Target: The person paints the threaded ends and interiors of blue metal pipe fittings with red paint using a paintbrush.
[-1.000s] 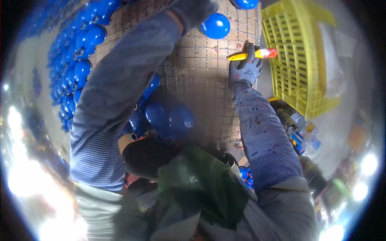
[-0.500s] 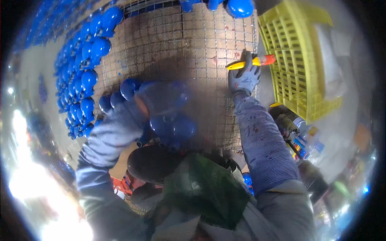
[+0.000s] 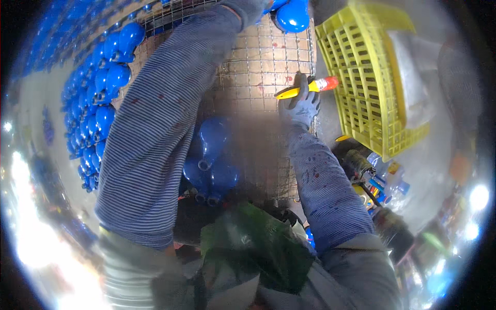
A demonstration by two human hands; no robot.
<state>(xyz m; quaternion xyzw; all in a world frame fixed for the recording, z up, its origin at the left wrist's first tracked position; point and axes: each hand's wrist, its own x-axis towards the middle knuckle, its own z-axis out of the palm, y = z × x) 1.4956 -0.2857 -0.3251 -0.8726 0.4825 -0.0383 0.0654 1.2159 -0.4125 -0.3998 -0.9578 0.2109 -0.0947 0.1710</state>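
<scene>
My right hand (image 3: 302,109), in a grey-blue work glove, is closed on a paintbrush (image 3: 321,84) at the right edge of a wire mesh (image 3: 253,76). The brush has a yellow handle and a red end pointing right. Stretched far forward, my gloved left hand (image 3: 249,9) is at the top edge beside a glossy blue bulb-shaped piece (image 3: 293,16). Its fingers are mostly cut off, so whether it grips anything does not show. Close to my body, several blue pieces with tubular necks (image 3: 213,138) lie on the mesh.
Rows of similar blue pieces (image 3: 105,120) line the mesh's left side, partly behind my left sleeve. A yellow slotted plastic crate (image 3: 356,77) stands on the right. Below it are a dark roller-like tool (image 3: 357,164) and assorted small items. Brown board shows beneath the mesh.
My left hand has moved from the near blue pieces to the far edge of the mesh. The right hand still holds the paintbrush, and the whole view has shifted slightly.
</scene>
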